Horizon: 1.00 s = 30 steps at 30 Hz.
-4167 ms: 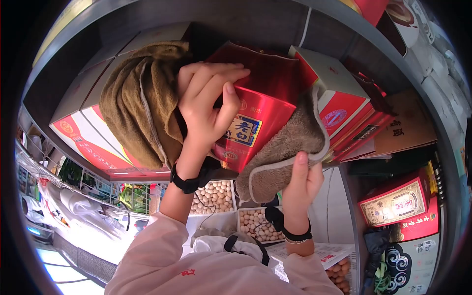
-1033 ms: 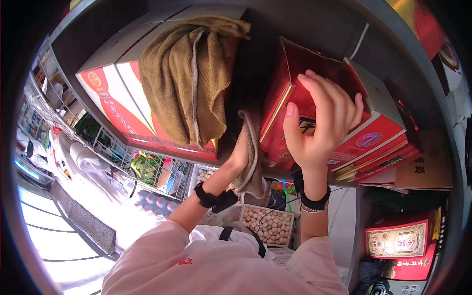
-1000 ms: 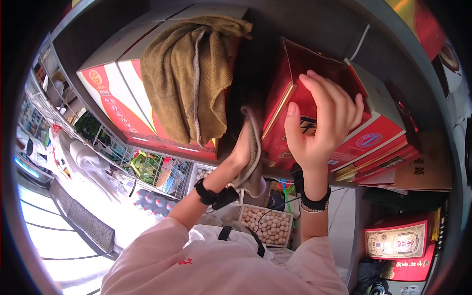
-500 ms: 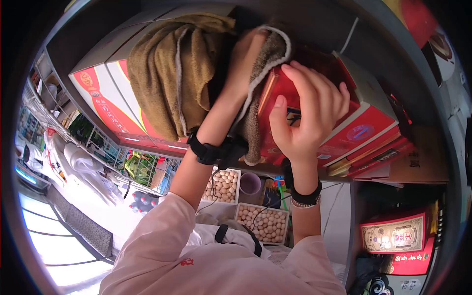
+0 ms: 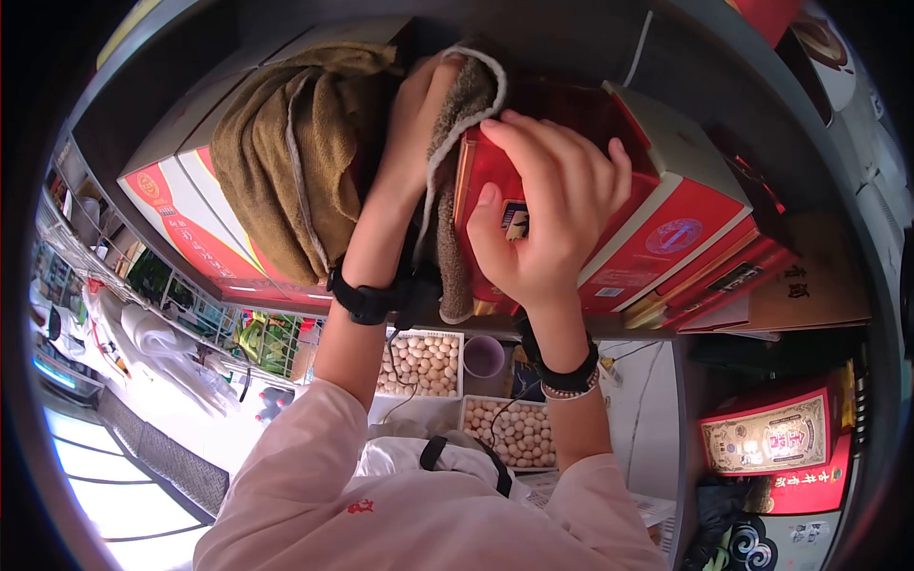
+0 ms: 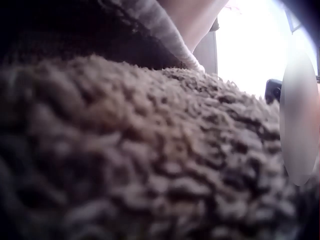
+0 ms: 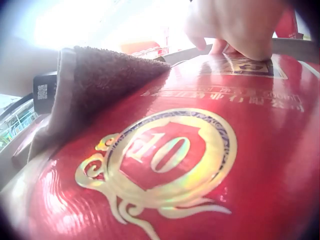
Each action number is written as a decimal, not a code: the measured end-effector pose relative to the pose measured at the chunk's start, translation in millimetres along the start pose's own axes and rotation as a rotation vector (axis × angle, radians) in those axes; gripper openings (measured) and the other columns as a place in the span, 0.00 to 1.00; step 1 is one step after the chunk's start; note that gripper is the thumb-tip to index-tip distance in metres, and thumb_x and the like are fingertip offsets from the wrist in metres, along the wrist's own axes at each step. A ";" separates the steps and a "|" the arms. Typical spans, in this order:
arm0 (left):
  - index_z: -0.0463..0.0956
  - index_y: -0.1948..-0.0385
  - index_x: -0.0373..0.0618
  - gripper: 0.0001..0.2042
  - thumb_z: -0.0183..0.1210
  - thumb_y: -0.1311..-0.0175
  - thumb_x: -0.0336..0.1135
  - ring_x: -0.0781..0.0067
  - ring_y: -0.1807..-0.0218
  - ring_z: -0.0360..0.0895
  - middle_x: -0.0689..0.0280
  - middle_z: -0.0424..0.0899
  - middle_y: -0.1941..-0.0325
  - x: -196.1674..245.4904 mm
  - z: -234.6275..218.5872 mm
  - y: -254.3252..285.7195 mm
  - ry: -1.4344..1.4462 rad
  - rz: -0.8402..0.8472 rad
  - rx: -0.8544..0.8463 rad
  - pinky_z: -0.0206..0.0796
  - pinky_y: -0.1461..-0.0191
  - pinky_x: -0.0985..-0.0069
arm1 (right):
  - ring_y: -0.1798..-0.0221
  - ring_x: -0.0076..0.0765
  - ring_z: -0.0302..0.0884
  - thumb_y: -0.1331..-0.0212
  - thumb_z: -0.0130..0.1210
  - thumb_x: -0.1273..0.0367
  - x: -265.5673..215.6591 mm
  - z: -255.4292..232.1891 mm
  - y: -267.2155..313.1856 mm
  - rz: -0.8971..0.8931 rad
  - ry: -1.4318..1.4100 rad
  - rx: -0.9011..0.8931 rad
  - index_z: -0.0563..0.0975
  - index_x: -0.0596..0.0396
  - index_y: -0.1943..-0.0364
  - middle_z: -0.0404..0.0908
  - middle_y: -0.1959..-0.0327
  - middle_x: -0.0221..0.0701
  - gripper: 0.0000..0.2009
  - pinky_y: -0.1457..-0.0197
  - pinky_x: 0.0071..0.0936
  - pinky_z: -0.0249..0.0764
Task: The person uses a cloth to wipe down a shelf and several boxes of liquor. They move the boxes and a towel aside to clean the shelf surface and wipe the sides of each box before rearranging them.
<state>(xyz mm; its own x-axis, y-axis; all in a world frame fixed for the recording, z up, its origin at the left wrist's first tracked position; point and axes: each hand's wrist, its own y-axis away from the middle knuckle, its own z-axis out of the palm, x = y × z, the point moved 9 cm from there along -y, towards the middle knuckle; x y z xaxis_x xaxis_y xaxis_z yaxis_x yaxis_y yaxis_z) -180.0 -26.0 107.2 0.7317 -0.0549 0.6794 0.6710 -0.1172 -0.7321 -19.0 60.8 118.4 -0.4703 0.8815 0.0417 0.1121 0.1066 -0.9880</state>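
In the head view, my left hand (image 5: 414,109) holds a grey-brown fluffy cloth (image 5: 466,95) with pale edging. The hand is far back in the dark gap, with the cloth along the left side of a red glossy box (image 5: 590,109). Its fingertips are partly hidden by the cloth. My right hand (image 5: 552,209) lies spread on the front of that box, thumb apart and fingers lightly bent. In the right wrist view, the cloth (image 7: 110,75) overlaps the box edge beside a gold "10" emblem (image 7: 170,155). Cloth pile (image 6: 150,150) fills most of the left wrist view.
An olive-brown cloth (image 5: 286,152) drapes over red-and-white boxes (image 5: 181,214) at left. More boxes (image 5: 676,224) stand close on the right. Below the shelf are egg crates (image 5: 509,433), a purple bucket (image 5: 484,357) and a wire basket (image 5: 267,343).
The grey-brown cloth passed from my right hand to my left, which has since moved up and back along the box's side. My right hand now rests on the box.
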 end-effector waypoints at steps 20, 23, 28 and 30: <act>0.68 0.48 0.34 0.20 0.54 0.42 0.33 0.51 0.41 0.66 0.47 0.68 0.43 39.0 11.6 94.8 0.205 0.012 0.140 0.56 0.39 0.65 | 0.49 0.36 0.71 0.59 0.48 0.67 -0.7 -2.6 5.5 -0.018 0.018 0.036 0.80 0.53 0.61 0.78 0.55 0.31 0.17 0.30 0.46 0.40; 0.73 0.57 0.33 0.12 0.50 0.41 0.27 0.55 0.54 0.76 0.51 0.76 0.55 23.2 11.6 130.7 0.026 0.161 0.242 0.64 0.48 0.68 | 0.49 0.38 0.72 0.57 0.47 0.70 -1.0 0.5 3.5 0.018 0.048 -0.038 0.79 0.55 0.58 0.80 0.55 0.32 0.19 0.29 0.42 0.39; 0.74 0.61 0.34 0.08 0.50 0.40 0.25 0.66 0.64 0.76 0.57 0.78 0.65 -24.1 9.8 196.3 0.012 -0.196 0.207 0.66 0.58 0.74 | 0.47 0.39 0.71 0.58 0.46 0.71 -2.2 2.9 4.9 0.034 0.070 -0.045 0.79 0.55 0.57 0.79 0.54 0.33 0.20 0.29 0.43 0.37; 0.74 0.62 0.34 0.07 0.49 0.38 0.26 0.70 0.66 0.75 0.59 0.78 0.66 -31.2 0.6 206.8 0.060 -0.318 0.172 0.66 0.60 0.75 | 0.47 0.41 0.71 0.58 0.46 0.71 -2.9 3.1 6.5 0.043 0.082 -0.039 0.79 0.56 0.58 0.79 0.54 0.33 0.20 0.29 0.44 0.36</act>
<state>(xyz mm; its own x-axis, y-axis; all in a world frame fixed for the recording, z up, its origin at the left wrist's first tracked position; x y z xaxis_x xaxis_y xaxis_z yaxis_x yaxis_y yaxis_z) -64.0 -48.0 -65.5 0.4783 -0.1013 0.8723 0.8779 0.0303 -0.4779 -19.7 57.5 111.4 -0.3916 0.9200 0.0130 0.1650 0.0841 -0.9827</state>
